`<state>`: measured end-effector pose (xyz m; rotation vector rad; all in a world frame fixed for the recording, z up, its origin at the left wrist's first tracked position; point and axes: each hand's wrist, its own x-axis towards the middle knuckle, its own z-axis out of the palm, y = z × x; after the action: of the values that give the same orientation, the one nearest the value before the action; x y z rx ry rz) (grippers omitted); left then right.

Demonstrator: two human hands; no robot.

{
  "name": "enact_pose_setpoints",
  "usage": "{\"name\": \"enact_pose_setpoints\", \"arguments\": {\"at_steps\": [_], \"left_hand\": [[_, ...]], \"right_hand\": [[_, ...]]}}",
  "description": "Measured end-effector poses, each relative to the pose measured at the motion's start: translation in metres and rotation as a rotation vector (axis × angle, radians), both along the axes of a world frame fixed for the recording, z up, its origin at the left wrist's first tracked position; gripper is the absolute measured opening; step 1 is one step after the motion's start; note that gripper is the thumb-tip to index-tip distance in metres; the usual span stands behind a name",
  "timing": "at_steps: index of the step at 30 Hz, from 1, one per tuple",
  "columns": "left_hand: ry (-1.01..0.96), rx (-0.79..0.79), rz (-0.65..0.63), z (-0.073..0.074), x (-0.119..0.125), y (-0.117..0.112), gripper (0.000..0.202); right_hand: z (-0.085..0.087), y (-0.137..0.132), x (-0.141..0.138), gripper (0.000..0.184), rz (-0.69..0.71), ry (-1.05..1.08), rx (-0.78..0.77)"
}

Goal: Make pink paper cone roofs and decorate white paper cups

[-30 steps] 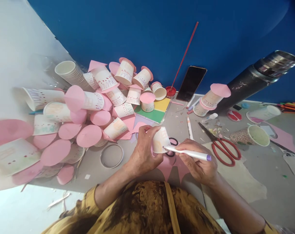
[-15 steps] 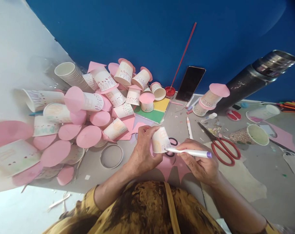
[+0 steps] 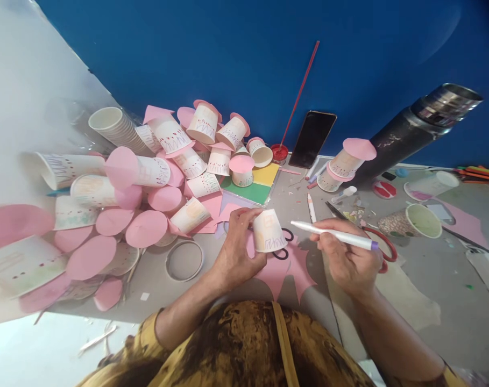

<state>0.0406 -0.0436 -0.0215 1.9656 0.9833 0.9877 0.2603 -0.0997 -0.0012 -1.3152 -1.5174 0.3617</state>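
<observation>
My left hand point(image 3: 241, 244) grips a white paper cup point(image 3: 269, 230) by its left side, thumb below and fingers above. Purple zigzag lines run along the cup's wide rim, with faint orange marks higher up. Between the fingers of my right hand point(image 3: 349, 258) is a white marker point(image 3: 339, 235) with a purple end; its tip points left, apart from the cup. Beneath the cup lie cut pink paper point(image 3: 290, 271) and black-handled scissors point(image 3: 282, 253), partly hidden. Red-handled scissors point(image 3: 389, 247) are half covered by my right hand.
Many decorated cups with pink paper discs point(image 3: 146, 228) are heaped at left, beside a tape roll point(image 3: 183, 260). At the back stand a phone point(image 3: 312, 140), a stacked cup tower point(image 3: 344, 164) and a black flask point(image 3: 408, 137). A patterned cup point(image 3: 409, 221) lies at right.
My right hand has drawn the marker away from the cup to the right. The cup has turned a little in my left hand, showing more of the purple zigzag.
</observation>
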Motion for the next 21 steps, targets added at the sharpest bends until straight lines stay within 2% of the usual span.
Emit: {"name": "enact_pose_setpoints", "arguments": {"at_steps": [2, 5, 7, 9, 11, 13, 16, 21], "left_hand": [[-0.009, -0.01, 0.01, -0.001, -0.001, 0.001, 0.076], [-0.065, -0.077, 0.058, -0.004, -0.002, 0.003, 0.074], [-0.191, -0.205, 0.082, -0.004, -0.003, 0.006, 0.072], [-0.373, -0.386, 0.053, -0.002, -0.002, 0.008, 0.069], [-0.525, -0.539, -0.004, 0.001, -0.002, 0.01, 0.067], [-0.579, -0.606, -0.022, 0.004, -0.002, 0.01, 0.068], [-0.549, -0.585, 0.026, 0.003, -0.004, 0.01, 0.07], [-0.479, -0.549, 0.125, -0.001, -0.009, 0.012, 0.068]], "right_hand": [[-0.001, 0.005, 0.004, 0.015, -0.059, -0.077, 0.015], [-0.006, 0.016, 0.01, 0.023, -0.045, -0.272, -0.041], [-0.013, 0.022, 0.014, 0.043, -0.002, -0.44, -0.136], [-0.022, 0.025, 0.017, 0.062, 0.049, -0.581, -0.243], [-0.03, 0.027, 0.018, 0.067, 0.091, -0.672, -0.326], [-0.036, 0.028, 0.018, 0.064, 0.124, -0.738, -0.382], [-0.037, 0.029, 0.019, 0.056, 0.136, -0.796, -0.411], [-0.029, 0.036, 0.03, 0.043, -0.098, -0.793, -0.455]]}}
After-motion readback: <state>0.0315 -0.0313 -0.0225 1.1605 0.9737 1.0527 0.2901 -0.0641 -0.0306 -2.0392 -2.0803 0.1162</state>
